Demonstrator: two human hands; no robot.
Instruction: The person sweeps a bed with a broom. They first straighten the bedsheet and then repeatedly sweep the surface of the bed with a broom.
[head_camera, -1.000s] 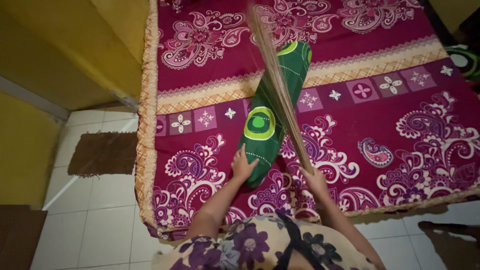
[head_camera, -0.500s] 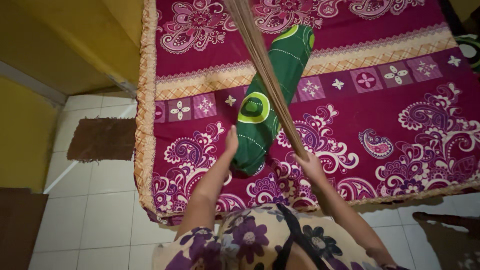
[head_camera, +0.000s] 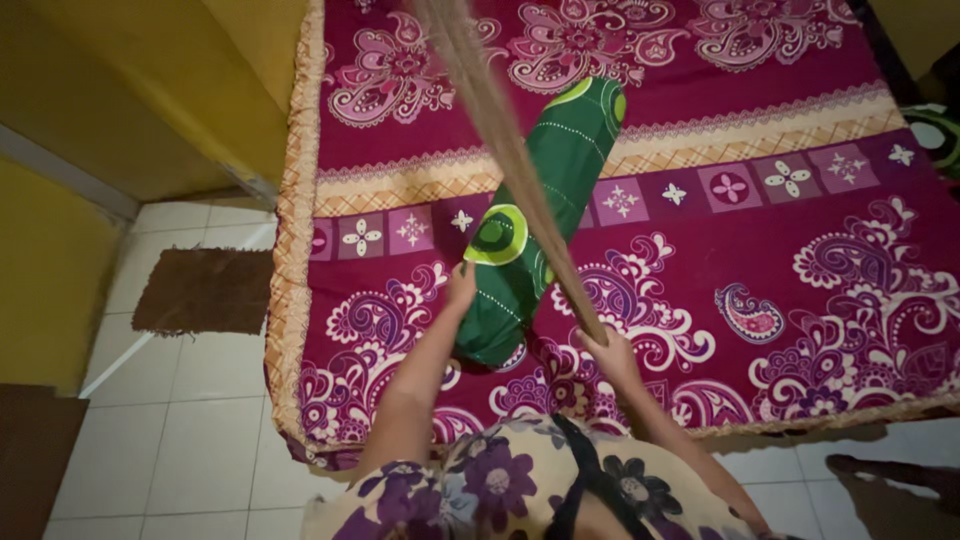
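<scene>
One green bolster, one stick broom, two hands.
Left hand presses flat against the bolster; right hand fingers wrap the broom.

- You have no packages, labels, signs or screens anywhere in this view.
</scene>
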